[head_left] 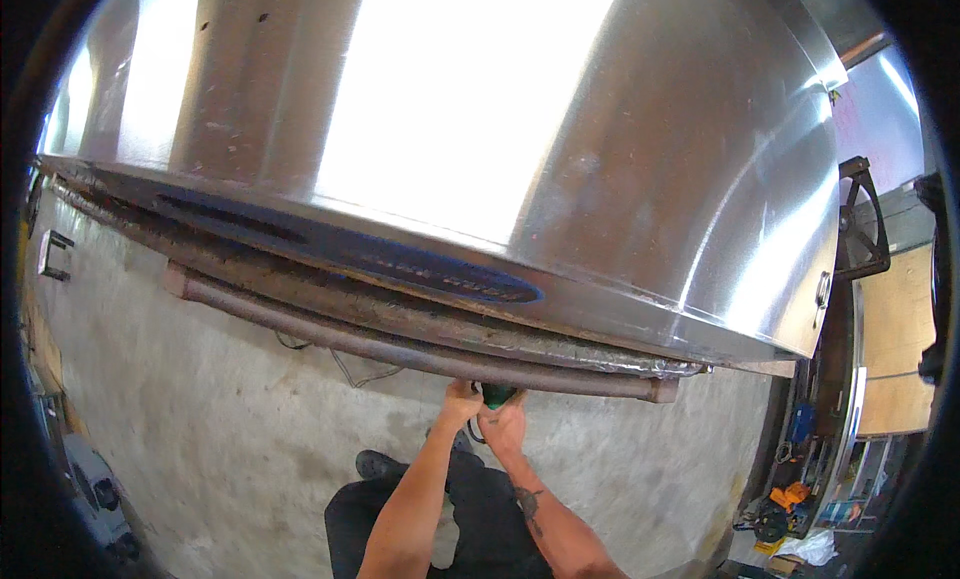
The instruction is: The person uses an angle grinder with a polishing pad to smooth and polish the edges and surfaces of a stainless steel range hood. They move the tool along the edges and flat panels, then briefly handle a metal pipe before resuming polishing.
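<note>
A dark green hand tool [496, 393] shows only in part just under the brown bar's lower edge; its exact kind cannot be made out. My right hand [506, 425] is closed round its green body. Close beside it, my left hand [461, 399] is closed at the tool's dark left side, its fingertips partly hidden. What looks like a black cord [475, 432] loops down between my wrists. The long brown rusty bar [420, 357] runs across just beyond both hands. Above it lies the edge of a large shiny metal body [680, 179], with a dark blue-rimmed oval [440, 271] on its lower face.
Concrete floor [230, 409] spreads below, with a thin bent wire or cable [365, 377] left of my hands. A small black frame [55, 256] lies far left. At the right stand a shelf with orange tools [790, 496], a white bag [810, 548] and wooden panels [898, 329].
</note>
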`<act>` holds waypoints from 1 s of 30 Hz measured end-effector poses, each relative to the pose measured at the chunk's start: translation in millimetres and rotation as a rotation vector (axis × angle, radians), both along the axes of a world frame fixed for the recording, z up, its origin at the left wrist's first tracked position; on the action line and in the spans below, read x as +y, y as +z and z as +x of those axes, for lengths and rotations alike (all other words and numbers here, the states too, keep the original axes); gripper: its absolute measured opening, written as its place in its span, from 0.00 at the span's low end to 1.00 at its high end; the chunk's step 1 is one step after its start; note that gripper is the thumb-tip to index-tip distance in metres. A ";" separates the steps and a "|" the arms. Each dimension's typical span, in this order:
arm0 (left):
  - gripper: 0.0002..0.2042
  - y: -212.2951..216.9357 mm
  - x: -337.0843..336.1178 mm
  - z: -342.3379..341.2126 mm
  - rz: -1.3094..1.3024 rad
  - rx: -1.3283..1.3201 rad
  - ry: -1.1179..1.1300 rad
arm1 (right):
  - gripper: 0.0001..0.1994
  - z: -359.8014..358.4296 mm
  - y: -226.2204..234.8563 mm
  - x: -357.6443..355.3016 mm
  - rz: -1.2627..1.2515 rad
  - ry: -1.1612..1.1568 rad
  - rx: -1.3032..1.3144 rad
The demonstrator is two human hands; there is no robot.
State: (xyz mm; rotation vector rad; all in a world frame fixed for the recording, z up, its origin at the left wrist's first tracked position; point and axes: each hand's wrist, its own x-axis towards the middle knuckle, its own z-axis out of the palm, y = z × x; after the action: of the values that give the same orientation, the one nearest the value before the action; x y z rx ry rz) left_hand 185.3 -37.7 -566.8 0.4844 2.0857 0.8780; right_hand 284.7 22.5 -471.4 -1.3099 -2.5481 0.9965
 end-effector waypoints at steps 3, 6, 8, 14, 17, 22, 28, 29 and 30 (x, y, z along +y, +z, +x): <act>0.26 -12.7 -0.3 -13.4 -0.106 -0.181 -0.099 | 0.42 -1.5 -1.4 8.0 0.010 0.032 -0.085; 0.24 32.3 -27.7 -7.8 -0.285 -0.256 -0.211 | 0.41 -6.9 40.2 2.2 -0.209 -0.140 -0.190; 0.23 70.8 -44.2 -3.8 -0.249 -0.126 -0.076 | 0.40 4.8 67.1 -1.5 -0.247 -0.103 -0.265; 0.27 203.3 -115.9 43.7 0.085 -0.283 0.455 | 0.41 47.6 180.2 -46.8 -0.357 0.142 -0.392; 0.27 316.6 -135.8 46.5 0.162 -0.609 0.753 | 0.44 63.0 259.3 -89.8 -0.419 0.268 -0.443; 0.29 448.1 -206.8 50.0 0.380 -0.710 1.135 | 0.48 62.1 396.2 -150.8 -0.702 0.526 -0.170; 0.43 616.4 -271.7 -3.6 0.507 -0.190 0.597 | 0.47 -24.6 540.4 -141.8 -1.072 0.521 0.082; 0.44 630.0 -271.6 -15.0 0.557 -0.219 0.454 | 0.46 -47.4 579.5 -140.7 -1.067 0.456 0.001; 0.44 651.9 -263.6 -32.0 0.616 -0.238 0.313 | 0.44 -51.7 579.9 -137.8 -1.144 0.385 0.073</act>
State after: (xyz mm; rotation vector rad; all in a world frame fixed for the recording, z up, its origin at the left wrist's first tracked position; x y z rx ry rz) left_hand 153.3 -301.3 85.1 0.3436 1.6716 1.6920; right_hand 233.0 -115.3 108.5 -0.8097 -2.1643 2.7360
